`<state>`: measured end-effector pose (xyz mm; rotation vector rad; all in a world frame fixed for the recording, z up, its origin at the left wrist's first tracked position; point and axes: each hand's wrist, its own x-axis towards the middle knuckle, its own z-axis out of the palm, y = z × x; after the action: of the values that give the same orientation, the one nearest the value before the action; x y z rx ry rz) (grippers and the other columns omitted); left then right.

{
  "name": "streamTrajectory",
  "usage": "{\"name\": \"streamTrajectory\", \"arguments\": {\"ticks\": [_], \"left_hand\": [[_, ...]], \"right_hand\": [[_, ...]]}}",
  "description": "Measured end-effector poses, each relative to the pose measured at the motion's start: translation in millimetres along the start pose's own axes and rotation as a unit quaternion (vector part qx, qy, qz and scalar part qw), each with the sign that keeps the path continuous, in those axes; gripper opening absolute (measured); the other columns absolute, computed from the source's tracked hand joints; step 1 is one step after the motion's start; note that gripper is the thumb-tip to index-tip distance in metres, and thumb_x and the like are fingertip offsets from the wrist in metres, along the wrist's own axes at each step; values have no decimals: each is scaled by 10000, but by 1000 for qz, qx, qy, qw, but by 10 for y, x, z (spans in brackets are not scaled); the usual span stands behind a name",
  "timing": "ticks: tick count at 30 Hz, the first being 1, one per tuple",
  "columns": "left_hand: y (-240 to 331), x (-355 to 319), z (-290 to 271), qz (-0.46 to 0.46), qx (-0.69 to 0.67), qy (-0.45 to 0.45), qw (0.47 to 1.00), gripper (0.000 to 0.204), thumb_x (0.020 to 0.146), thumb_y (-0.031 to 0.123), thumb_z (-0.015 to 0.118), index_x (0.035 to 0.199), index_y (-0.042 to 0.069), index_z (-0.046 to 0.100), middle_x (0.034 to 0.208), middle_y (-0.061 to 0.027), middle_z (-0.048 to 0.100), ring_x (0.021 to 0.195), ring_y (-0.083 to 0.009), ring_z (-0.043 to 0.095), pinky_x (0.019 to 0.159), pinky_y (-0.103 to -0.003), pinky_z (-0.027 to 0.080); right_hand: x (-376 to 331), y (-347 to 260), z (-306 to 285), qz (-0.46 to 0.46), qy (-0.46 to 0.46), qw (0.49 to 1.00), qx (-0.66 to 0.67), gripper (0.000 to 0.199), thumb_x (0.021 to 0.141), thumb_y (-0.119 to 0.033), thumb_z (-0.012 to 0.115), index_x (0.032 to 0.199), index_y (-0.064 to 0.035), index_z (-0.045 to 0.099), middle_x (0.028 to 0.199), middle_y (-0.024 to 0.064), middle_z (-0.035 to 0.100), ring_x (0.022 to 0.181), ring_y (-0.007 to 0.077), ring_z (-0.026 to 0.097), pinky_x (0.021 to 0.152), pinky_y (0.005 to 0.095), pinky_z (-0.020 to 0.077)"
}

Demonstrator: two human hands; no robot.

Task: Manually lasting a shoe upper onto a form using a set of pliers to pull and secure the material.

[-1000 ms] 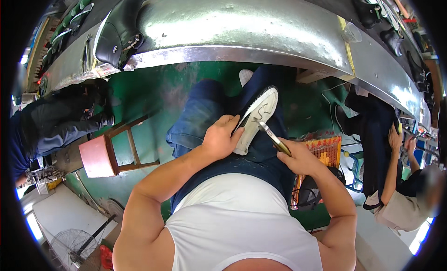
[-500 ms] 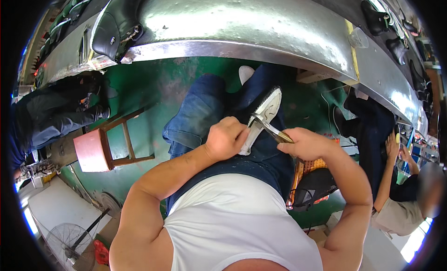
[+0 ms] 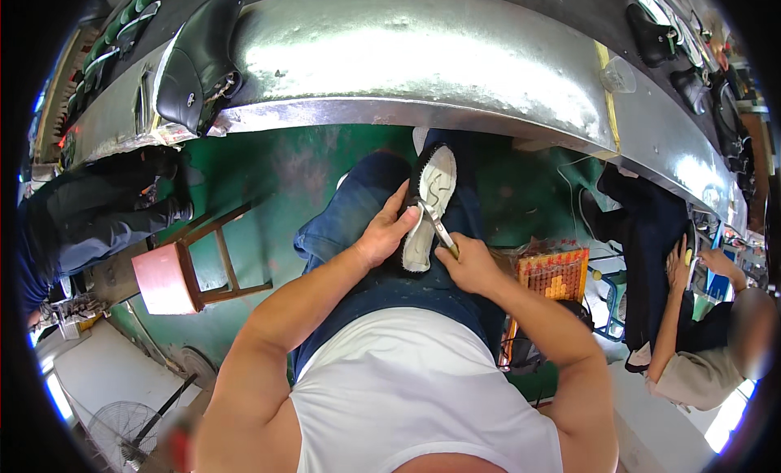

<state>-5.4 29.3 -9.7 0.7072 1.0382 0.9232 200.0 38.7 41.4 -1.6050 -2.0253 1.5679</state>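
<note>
A dark shoe upper with its pale, whitish underside (image 3: 438, 184) facing up rests across my lap, toe pointing away from me. My left hand (image 3: 386, 235) grips its left side, fingers along the edge and thumb laid near the middle of the underside. My right hand (image 3: 472, 264) is closed around the handle of metal pincers (image 3: 437, 224). Their silver head meets the underside close to my left thumb; the jaws are too small to make out. Both my thighs, in blue jeans (image 3: 346, 217), lie beneath the shoe.
Ahead runs a metal-faced bench (image 3: 423, 58) with a black boot (image 3: 195, 70) on its left part. A wooden stool (image 3: 167, 276) stands left on the green floor. To the right are a beaded seat mat (image 3: 555, 274) and a co-worker (image 3: 691, 351). A fan (image 3: 122, 432) is lower left.
The shoe has shifted left and turned more upright. My left hand has opened out along its side, thumb on the underside. My right hand has moved left with the pincers.
</note>
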Motion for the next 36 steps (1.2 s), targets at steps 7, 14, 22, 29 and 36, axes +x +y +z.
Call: {"name": "streamTrajectory", "arguments": {"ticks": [7,14,22,29,36], "left_hand": [[-271,155,7,52,117,67,989,735,985,351,591,1563,60,241,1477,-199,408,1396,-272,360,1153,-357,286],[-122,100,121,64,292,132,945,724,970,315,605,1563,88,258,1406,-260,481,1329,-350,433,1124,-395,329],[-48,41,111,148,307,122,932,686,977,233,581,1564,107,248,1397,-300,476,1284,-411,491,1088,-400,388],[221,-12,191,104,504,82,854,558,1012,258,453,1545,295,291,1374,-370,461,1217,-511,516,1011,-486,464],[322,43,292,81,537,61,838,512,1013,212,449,1516,215,353,1323,-352,507,1202,-518,524,1012,-496,464]], "right_hand": [[25,-39,-351,141,-153,966,152,268,921,-238,631,992,20,620,843,229,671,770,454,649,720,462,523],[157,-178,-737,-55,-62,977,-195,225,900,-186,651,921,31,596,864,265,656,867,428,652,797,465,523],[302,155,-197,82,-123,952,269,263,973,-247,606,826,-29,603,702,29,626,620,103,582,578,282,470],[279,269,-488,132,-272,863,405,304,1001,-272,572,1066,23,606,850,81,650,694,115,636,471,206,467],[310,-14,-667,8,-64,975,211,454,1049,-399,426,1031,26,583,795,77,636,685,155,653,524,296,500]]}}
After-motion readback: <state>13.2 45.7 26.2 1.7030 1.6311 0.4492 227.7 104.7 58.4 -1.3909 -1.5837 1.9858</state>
